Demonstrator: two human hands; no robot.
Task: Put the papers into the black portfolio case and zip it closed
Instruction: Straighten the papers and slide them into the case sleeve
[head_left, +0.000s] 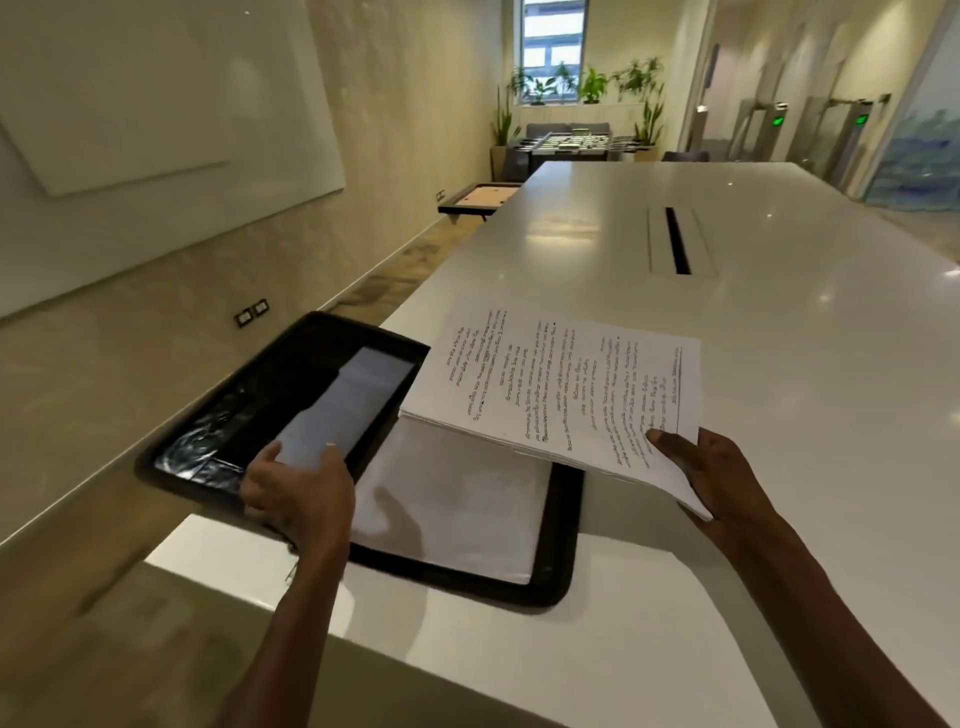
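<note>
The black portfolio case (558, 564) lies open at the near left corner of the white table (779, 312). Its left flap (218, 436) hangs past the table's left edge, lifted, with a pale sheet in its inner pocket. My left hand (298, 491) grips that flap's near edge. White paper (447, 509) lies in the case's right half. My right hand (711, 475) holds a stack of printed papers (556, 384) by its near right corner, raised and tilted above the case's right half, its far end over the table.
A black cable slot (678, 241) runs along the table's middle. The floor drops away left of the table, beside a wall with a whiteboard (171, 98). A low game table (478, 200) and plants stand at the room's far end.
</note>
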